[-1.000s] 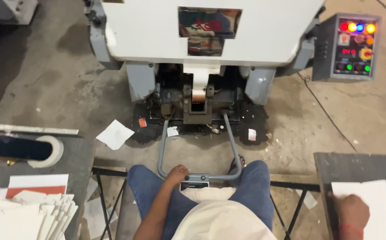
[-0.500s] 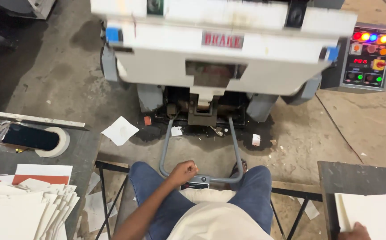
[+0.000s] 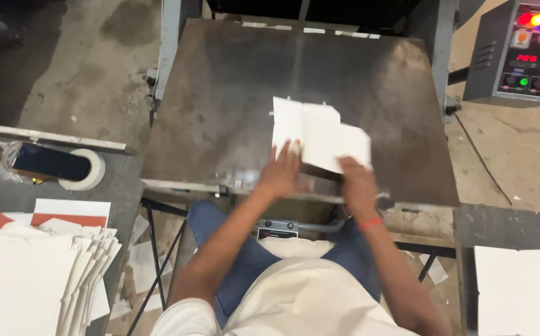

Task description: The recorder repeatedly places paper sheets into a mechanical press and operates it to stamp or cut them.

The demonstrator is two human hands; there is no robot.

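White card sheet (image 3: 320, 137) lies flat near the middle of a grey metal platen (image 3: 220, 112) — both hands rest on its near edge. Left hand (image 3: 280, 173) presses with fingers spread; right hand (image 3: 356, 180) pinches the right corner, seemingly to square it.

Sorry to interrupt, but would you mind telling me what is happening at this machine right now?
A seated person has both hands on white card sheets lying on the machine's dark metal plate. The left hand rests on the near left edge of the sheets, and the right hand touches their near right side. A stack of white sheets sits on the table to the left, another white stack lies on the right, and a control box with coloured lights stands at the upper right.
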